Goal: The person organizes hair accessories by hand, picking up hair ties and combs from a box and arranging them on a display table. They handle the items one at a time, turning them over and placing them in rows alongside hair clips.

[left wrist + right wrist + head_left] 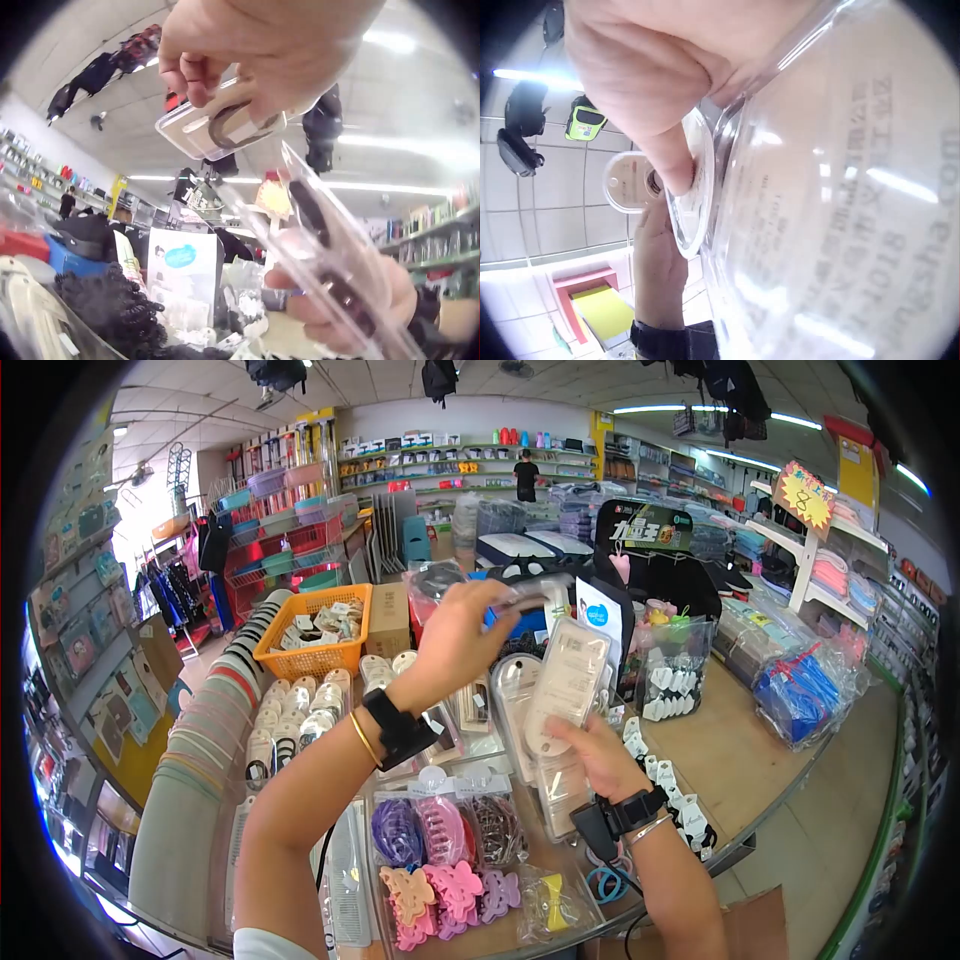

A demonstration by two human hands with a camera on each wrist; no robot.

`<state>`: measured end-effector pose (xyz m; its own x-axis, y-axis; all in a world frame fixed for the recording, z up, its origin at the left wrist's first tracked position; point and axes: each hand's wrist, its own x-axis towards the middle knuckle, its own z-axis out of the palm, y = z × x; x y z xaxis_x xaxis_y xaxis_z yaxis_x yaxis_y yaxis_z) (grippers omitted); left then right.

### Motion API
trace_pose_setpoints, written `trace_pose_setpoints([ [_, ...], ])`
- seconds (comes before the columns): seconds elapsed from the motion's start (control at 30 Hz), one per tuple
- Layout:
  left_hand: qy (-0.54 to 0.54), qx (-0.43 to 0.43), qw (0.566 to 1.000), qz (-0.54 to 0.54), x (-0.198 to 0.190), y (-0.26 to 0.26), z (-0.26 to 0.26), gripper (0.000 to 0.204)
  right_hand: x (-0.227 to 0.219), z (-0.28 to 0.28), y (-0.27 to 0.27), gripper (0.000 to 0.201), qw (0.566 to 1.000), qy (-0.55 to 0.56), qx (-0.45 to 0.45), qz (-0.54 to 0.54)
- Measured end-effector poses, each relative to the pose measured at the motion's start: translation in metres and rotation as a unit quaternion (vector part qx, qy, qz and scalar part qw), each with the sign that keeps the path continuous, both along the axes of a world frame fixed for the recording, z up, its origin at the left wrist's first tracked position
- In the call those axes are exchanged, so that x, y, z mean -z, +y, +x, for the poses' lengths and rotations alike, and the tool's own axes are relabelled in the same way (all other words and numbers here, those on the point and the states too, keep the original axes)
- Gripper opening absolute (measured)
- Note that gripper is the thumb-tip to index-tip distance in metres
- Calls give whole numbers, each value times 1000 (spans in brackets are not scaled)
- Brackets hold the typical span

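My left hand [497, 610] is raised over the counter and pinches a small clear plastic pack [533, 594]. The left wrist view shows a brown hair piece inside that pack [221, 125], held under my left hand [217, 82]. My right hand [578, 738] grips the lower end of a stack of clear flat packs [565, 678], standing upright just below the left hand. In the right wrist view my thumb [667, 161] presses on the packs [840, 217], with the left hand [656, 262] behind them.
Trays of hair clips and claws [450, 855] lie at the near counter edge. An orange basket [312, 632] and rows of headbands [205, 735] fill the left. A black display stand [655, 555] and bagged blue goods [808, 700] stand to the right. A person [525, 472] stands by the far shelves.
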<state>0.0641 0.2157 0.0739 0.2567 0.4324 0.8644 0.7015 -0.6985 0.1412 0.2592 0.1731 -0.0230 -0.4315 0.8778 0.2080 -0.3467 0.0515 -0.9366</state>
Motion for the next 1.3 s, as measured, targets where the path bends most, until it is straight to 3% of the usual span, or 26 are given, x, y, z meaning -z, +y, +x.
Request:
trace_pose_setpoints([
  [0.03, 0, -1, 1000, -2, 3, 10, -6, 22, 2, 2, 3, 37, 999, 26, 20, -31],
  [0.1, -153, -49, 967, -199, 10, 28, -20, 27, 6, 7, 9, 37, 996, 53, 39, -64],
  [0.13, -182, -27, 958, -222, 15, 31, -27, 30, 7, 10, 12, 36, 993, 76, 69, -60],
  [0.17, -182, -27, 957, -223, 27, 40, -34, 30, 7, 13, 15, 36, 988, 100, 100, -57],
  [0.23, -142, 48, 948, -280, 65, 69, -47, 35, 9, 16, 19, 36, 987, 107, 109, -48],
  [0.3, -53, -20, 894, -444, 98, 85, -55, 45, 10, 17, 22, 37, 983, 113, 138, -44],
  [0.33, -23, -75, 887, -456, 86, 55, -44, 55, 9, 17, 20, 37, 983, 112, 138, -43],
  [0.37, 18, -96, 889, -447, 102, 65, -45, 59, 7, 14, 17, 37, 983, 113, 138, -41],
  [0.43, 91, -130, 889, -430, 111, 66, -41, 48, 6, 12, 15, 37, 983, 112, 139, -38],
  [0.57, 70, -141, 874, -460, 132, 77, -39, 53, 5, 13, 15, 36, 984, 105, 134, -46],
  [0.63, 85, -177, 898, -393, 135, 75, -37, 63, 5, 14, 15, 36, 985, 100, 131, -52],
  [0.73, 120, -202, 901, -363, 127, 64, -30, 72, 8, 13, 17, 35, 984, 113, 125, -51],
  [0.77, 121, -201, 901, -364, 128, 63, -30, 72, 8, 13, 17, 34, 984, 114, 124, -53],
  [0.83, 170, -86, 939, -286, 129, 61, -33, 68, 9, 12, 17, 34, 984, 115, 122, -56],
  [0.87, 170, -86, 939, -286, 130, 60, -33, 68, 8, 12, 17, 34, 985, 109, 122, -57],
  [0.93, 382, -53, 880, -276, 131, 57, -33, 62, 9, 12, 17, 34, 986, 103, 121, -58],
  [1.03, 405, -93, 864, -283, 132, 55, -32, 56, 11, 11, 17, 35, 987, 99, 115, -53],
  [1.13, 409, -105, 874, -240, 136, 55, -32, 56, 9, 11, 15, 35, 989, 78, 114, -42],
  [1.27, 397, -96, 875, -260, 131, 50, -30, 57, 10, 11, 16, 36, 992, 70, 93, -43],
  [1.3, 339, -77, 913, -213, 126, 43, -28, 55, 9, 11, 16, 37, 993, 63, 84, -46],
])
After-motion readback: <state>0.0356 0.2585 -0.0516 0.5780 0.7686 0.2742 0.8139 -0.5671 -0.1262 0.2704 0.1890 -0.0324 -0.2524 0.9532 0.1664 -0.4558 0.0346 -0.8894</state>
